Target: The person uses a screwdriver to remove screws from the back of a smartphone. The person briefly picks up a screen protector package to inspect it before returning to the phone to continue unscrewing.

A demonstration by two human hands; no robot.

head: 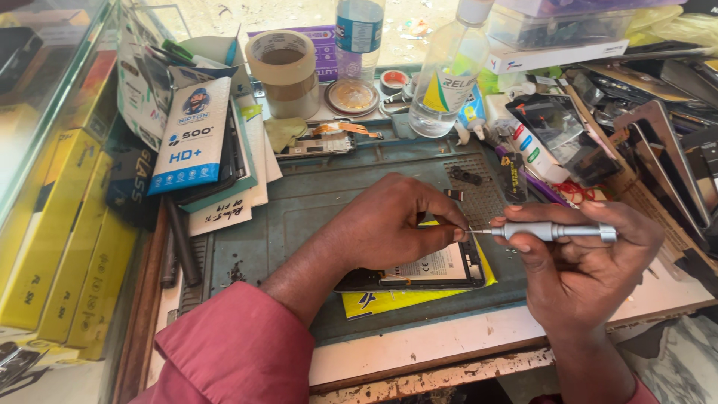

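On the grey-green mat (299, 217) at the middle of the desk (419, 352) lies an opened phone (419, 273), resting on a yellow packet (389, 301), its long axis running left to right across the view. Right hand (580, 262): its grip is closed around a slim silver screwdriver (557, 232), held nearly level with the tip pointing left. Left hand (389, 224): its thumb and forefinger are pinched together right at that tip, just above the phone's upper right corner; whether a screw sits between them is too small to tell. So the tool's axis runs almost parallel to the phone's long side, and the phone lies below and to the left of the right hand, directly beneath the left, which is the nearer one. Behind the mat stand a clear plastic bottle (447, 71) and a roll of brown tape (284, 71); yellow boxes (56, 247) are stacked at far left.
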